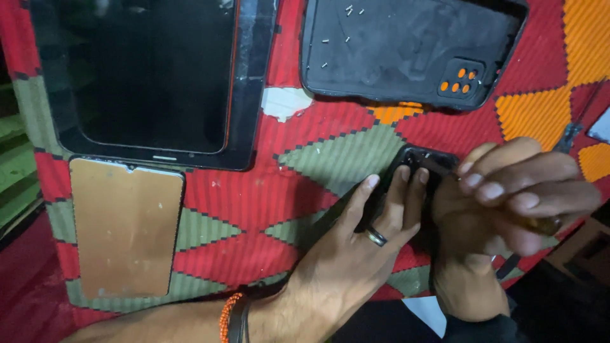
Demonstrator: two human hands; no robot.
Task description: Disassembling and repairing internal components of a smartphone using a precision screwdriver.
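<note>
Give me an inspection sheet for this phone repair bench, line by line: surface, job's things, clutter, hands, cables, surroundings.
Surface: red, green and orange patterned woven cloth.
Job's things: small black phone body, mostly hidden under both hands; thin amber-handled tool.
Clutter: black phone back case with tiny loose screws lying in it; black display frame; copper-coloured flat panel.
Hands: left hand, ring on one finger, presses the phone body; right hand grips the tool.
Cables: nothing seen.
Surroundings: dark, unclear beyond the cloth.

Left hand (356,254) flat, right hand (508,197) curled
</note>
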